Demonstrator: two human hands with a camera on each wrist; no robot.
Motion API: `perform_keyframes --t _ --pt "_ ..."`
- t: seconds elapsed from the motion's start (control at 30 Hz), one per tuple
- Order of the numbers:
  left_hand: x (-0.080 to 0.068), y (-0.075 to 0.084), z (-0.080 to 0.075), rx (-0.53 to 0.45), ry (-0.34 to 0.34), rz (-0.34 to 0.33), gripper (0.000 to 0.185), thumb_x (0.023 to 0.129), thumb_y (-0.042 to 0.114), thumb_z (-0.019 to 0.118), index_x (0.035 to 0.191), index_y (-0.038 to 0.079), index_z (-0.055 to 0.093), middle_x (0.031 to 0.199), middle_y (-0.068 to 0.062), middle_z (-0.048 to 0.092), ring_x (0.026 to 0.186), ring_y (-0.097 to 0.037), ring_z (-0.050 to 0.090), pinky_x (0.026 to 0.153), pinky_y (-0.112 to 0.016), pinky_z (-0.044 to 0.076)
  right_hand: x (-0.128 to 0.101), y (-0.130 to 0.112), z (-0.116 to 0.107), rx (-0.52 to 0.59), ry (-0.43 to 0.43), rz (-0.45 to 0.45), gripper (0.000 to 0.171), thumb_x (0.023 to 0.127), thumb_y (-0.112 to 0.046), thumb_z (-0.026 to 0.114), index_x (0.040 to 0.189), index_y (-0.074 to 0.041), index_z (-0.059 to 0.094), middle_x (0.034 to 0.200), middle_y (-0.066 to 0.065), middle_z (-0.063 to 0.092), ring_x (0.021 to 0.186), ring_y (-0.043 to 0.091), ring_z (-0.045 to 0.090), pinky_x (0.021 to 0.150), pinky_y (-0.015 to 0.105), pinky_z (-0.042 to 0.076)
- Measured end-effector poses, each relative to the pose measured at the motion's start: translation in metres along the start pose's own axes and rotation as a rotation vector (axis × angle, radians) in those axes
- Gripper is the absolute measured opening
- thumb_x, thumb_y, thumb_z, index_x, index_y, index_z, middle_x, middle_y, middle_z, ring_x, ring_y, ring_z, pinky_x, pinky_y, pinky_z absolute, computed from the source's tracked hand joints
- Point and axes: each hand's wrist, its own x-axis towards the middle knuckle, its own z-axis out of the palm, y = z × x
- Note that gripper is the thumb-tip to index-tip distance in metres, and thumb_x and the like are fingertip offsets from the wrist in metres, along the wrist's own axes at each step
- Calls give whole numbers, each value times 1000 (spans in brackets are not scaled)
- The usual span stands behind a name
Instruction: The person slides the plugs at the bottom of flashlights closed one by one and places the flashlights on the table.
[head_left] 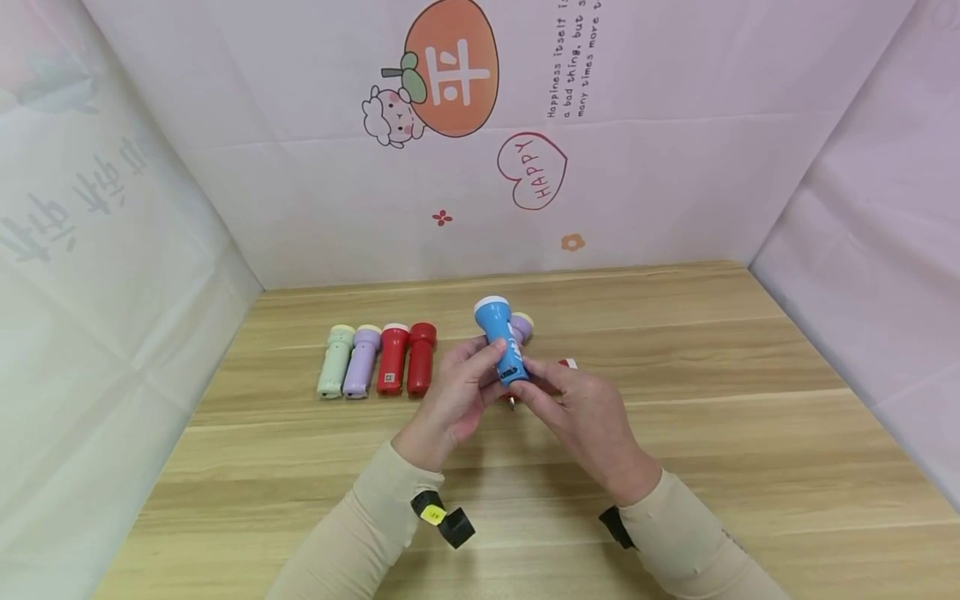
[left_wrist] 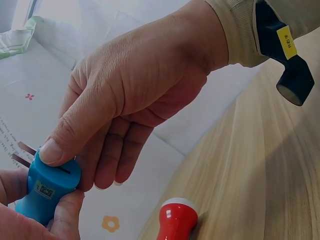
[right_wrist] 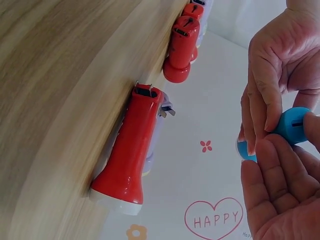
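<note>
A blue flashlight with a white rim is held up over the table, lens end away from me. My left hand grips its body, thumb along the side. My right hand pinches the tail end; in the left wrist view its thumb presses beside two metal plug prongs that stick out. A slot and a small printed label show on the blue tail. Below the hands lies a red flashlight with a white rim, its prongs out. A purple flashlight lies beyond it, partly hidden by the blue one.
Left of the hands, several flashlights lie side by side: pale green, purple, red with a white rim and all red. The wooden table ends at a printed white cloth wall, with cloth sides left and right.
</note>
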Motion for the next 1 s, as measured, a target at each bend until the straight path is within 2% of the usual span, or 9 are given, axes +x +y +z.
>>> perform_keyframes --t 0.17,0.4,0.7,0.87,1.0 --pt "-1 3 1 7 5 -10 46 106 24 63 142 -3 55 132 -20 68 100 -14 74 94 -33 59 0 0 0 32 -5 11 40 88 -15 84 126 -8 74 102 1 81 89 9 78 74 24 61" --pt "-3 4 3 10 2 -8 47 106 23 63 144 -3 54 140 -26 61 101 -14 73 95 -33 59 0 -3 -2 121 -23 78 38 91 -15 82 127 -7 74 105 1 81 91 8 77 79 15 58" --pt "-6 5 5 7 -2 3 48 107 22 60 147 -2 50 146 -26 58 104 -14 74 95 -31 59 0 -3 1 47 58 -36 40 85 -9 85 124 -3 75 98 2 81 82 5 76 72 16 58" --pt "-6 5 6 3 -7 13 49 107 22 60 147 -3 50 146 -26 57 104 -14 74 93 -30 59 0 -3 1 32 63 -41 40 86 -9 85 125 -4 75 97 1 80 80 4 75 71 16 58" --pt "-6 5 6 4 -4 27 48 106 21 61 146 -4 51 138 -23 64 101 -14 75 91 -29 60 0 -3 1 29 59 -37 40 86 -10 85 124 -4 75 97 1 80 80 4 74 71 16 58"
